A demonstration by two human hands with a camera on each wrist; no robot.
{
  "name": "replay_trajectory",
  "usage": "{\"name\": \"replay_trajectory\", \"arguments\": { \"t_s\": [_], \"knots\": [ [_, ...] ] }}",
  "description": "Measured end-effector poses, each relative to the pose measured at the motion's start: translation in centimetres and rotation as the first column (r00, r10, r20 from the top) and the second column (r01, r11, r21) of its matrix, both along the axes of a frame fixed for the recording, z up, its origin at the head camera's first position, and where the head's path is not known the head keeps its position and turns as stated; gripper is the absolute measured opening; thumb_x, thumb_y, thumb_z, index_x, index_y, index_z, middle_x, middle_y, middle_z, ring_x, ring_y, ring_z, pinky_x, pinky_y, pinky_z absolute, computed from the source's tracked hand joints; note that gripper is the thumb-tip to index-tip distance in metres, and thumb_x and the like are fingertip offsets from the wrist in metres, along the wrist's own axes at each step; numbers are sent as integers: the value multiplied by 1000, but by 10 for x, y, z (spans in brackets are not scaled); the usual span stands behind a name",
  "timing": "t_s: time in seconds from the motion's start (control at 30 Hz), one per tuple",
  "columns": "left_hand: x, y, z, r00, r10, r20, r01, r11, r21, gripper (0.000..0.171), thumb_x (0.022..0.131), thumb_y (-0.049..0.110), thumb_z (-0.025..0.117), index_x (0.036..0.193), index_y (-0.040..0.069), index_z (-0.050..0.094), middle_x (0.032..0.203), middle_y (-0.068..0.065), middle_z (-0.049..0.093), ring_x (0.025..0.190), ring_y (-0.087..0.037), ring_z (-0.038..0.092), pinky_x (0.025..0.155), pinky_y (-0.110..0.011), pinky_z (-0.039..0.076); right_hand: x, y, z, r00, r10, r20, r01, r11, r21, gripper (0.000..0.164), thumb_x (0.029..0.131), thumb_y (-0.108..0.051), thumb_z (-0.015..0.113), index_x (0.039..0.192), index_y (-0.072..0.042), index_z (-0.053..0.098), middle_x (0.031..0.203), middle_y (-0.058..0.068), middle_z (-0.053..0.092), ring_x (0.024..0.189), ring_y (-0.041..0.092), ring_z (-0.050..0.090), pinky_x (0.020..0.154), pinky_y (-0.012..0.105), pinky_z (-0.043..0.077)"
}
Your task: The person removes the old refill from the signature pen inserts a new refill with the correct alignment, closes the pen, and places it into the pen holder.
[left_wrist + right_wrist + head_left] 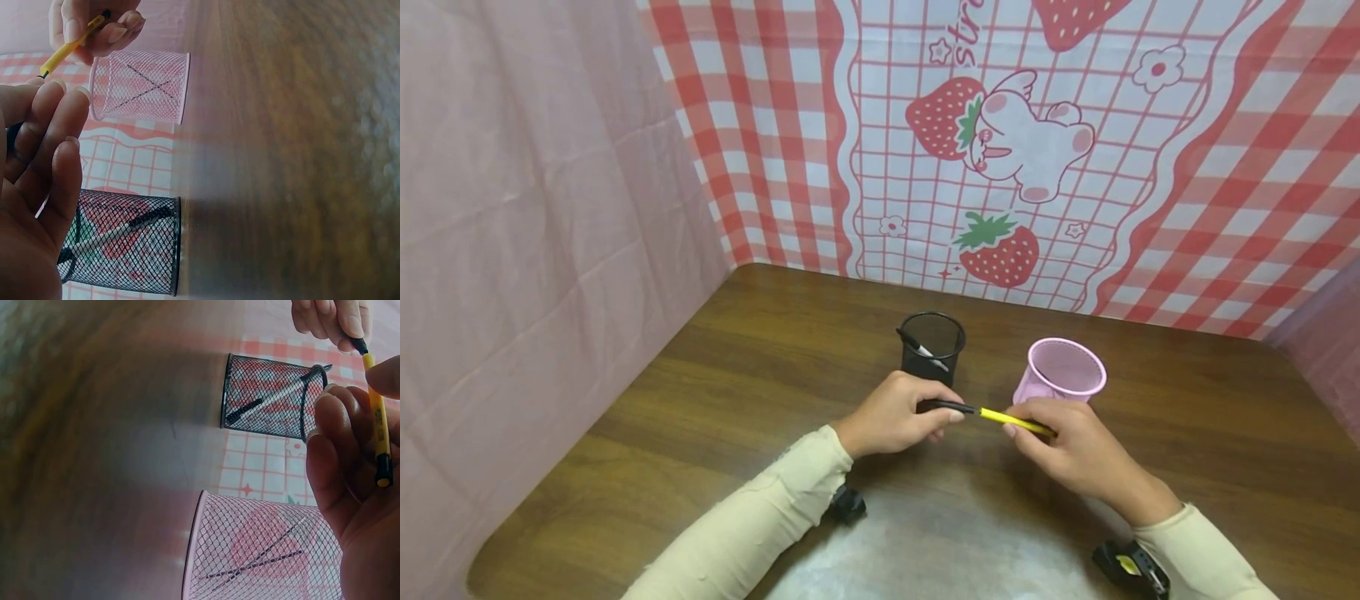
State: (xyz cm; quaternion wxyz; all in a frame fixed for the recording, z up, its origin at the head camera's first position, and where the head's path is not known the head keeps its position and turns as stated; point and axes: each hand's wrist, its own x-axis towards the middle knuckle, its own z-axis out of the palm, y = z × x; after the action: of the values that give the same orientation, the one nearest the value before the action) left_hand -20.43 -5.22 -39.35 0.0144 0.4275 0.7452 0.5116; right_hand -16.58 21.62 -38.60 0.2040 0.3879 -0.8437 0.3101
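Left hand (898,417) pinches black cap (967,408), right hand (1071,442) yellow pen (1006,417); fingers (1033,407) clamped on both, presumably keeping them aligned.

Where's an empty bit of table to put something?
The brown wooden table is bare between the pink fabric curtain and black round mesh cup, and right of the pink round mesh cup. It's crowded in front of both cups: the left grip and right grip hold a slim yellow-and-black marker there.

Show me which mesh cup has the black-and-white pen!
The black round mesh cup: the pen slants inside it. The pink round mesh cup shows no such pen.
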Motion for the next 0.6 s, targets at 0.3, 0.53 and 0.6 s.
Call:
{"name": "replay_trajectory", "arguments": {
  "t_s": [0.3,0.53,0.6],
  "knots": [
    [-1,0,-1,1000,5,-11,-5,1000,4,17,95,11,71,104,-3,73,76,-14,70,59,-4,67,55,-25,58,0,2,0,1000,-9,24,9,1000,-16,29,78,4,78,100,-14,73,88,-13,67,73,2,57,64,14,48],
    [0,0,-1,1000,5,1,-5,1000,12,14,95,10,71,103,-2,73,76,-15,70,59,-3,67,55,-25,58,0,3,3,1000,-15,-4,15,1000,3,26,77,3,79,96,-14,73,84,-16,64,71,1,54,63,15,45],
    [0,0,-1,1000,7,4,-7,1000,15,13,95,10,71,103,-1,73,76,-15,70,59,-4,67,55,-26,59,-1,4,4,1000,-16,-13,16,1000,13,25,77,3,79,95,-14,73,84,-16,64,71,1,54,63,15,45]
  ]
}}
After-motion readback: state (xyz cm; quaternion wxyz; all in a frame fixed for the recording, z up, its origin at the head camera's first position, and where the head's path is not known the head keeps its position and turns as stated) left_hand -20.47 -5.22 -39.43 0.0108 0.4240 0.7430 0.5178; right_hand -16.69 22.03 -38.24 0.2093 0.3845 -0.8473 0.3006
